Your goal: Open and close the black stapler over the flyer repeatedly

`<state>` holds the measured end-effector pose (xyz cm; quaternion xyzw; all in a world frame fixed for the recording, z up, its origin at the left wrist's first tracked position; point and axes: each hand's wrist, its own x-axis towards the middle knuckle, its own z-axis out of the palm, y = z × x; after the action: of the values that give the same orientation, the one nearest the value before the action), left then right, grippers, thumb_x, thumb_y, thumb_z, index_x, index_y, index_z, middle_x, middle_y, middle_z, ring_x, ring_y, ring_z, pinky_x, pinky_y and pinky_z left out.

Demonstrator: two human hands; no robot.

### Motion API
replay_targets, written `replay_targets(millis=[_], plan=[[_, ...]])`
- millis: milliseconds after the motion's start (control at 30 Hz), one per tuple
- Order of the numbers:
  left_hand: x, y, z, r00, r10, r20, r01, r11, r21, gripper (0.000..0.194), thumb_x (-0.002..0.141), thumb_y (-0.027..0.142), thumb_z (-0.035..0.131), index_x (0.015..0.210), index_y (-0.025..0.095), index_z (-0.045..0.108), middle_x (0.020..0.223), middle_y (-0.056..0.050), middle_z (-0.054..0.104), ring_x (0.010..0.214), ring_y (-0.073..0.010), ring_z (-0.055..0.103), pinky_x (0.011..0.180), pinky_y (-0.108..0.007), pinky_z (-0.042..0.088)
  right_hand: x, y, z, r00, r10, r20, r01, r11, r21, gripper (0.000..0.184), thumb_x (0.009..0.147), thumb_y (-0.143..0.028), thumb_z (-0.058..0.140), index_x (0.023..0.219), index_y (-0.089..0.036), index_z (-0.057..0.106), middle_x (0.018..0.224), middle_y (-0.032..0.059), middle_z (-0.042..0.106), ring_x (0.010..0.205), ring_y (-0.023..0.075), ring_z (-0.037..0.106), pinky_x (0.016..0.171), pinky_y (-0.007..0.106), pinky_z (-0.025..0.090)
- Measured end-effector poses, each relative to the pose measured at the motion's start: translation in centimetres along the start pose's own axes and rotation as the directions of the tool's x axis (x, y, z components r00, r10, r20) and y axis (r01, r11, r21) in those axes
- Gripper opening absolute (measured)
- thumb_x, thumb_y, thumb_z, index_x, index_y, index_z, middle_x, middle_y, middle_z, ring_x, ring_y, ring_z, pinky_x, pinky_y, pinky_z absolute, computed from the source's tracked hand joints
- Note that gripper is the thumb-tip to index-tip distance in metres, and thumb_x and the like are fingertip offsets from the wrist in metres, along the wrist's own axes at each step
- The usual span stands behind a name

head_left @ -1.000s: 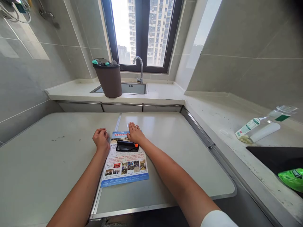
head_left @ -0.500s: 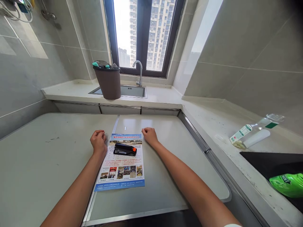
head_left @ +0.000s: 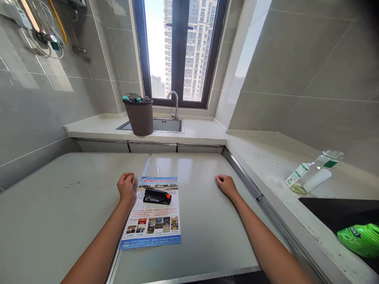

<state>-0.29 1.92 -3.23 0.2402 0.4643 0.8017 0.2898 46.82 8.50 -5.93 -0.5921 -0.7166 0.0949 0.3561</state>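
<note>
A printed flyer (head_left: 164, 211) with a blue lower band and a row of photos lies flat on the table. Across its upper half rests a black stapler (head_left: 156, 196) with an orange end pointing right. My left hand (head_left: 126, 188) is loosely closed on the table, beside the flyer's upper left edge, with nothing visible in it. Well to the right of the flyer, my right hand (head_left: 227, 186) also rests with curled fingers and nothing visible in them. Neither hand touches the stapler.
A brown bin (head_left: 139, 118) stands at the sink (head_left: 168, 125) below the window. On the right counter (head_left: 251, 150) are a tilted clear bottle (head_left: 314, 173) and a green packet (head_left: 359, 240) on a black surface. A metal-edged seam (head_left: 145, 165) divides the table.
My right hand has moved right, away from the flyer's upper corner. My left hand stays by the flyer's left edge. The camera view has tilted up slightly; flyer and stapler lie as before.
</note>
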Motion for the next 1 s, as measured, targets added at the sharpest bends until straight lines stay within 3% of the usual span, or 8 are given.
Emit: replay_targets(millis=[533,1000], plan=[[-0.1,0.0,0.1,1.0,-0.02,0.005,0.02,1.0,-0.016,0.015,0.061,0.017,0.068,0.072,0.017,0.058,0.05,0.01,0.043,0.039,-0.0031,0.029,0.039,-0.018,0.017,0.1,0.9,0.3,1.0,-0.005,0.001,0.005,0.998,0.062,0.042,0.088,-0.047,0.044,0.055,-0.021,0.037,0.054,-0.002,0.038,0.056,0.0136,0.037,0.058,0.027,0.027],[-0.3,0.1,0.1,0.999,-0.034,0.015,0.034,0.999,0.0,0.015,0.062,0.018,0.069,0.071,0.018,0.058,0.049,0.01,0.039,0.04,-0.0038,0.028,0.04,-0.019,0.016,0.1,1.1,0.4,1.0,0.017,0.019,-0.018,0.997,0.069,0.041,0.087,-0.047,0.045,0.058,-0.021,0.034,0.057,-0.0025,0.035,0.058,0.0135,0.035,0.058,0.027,0.027]])
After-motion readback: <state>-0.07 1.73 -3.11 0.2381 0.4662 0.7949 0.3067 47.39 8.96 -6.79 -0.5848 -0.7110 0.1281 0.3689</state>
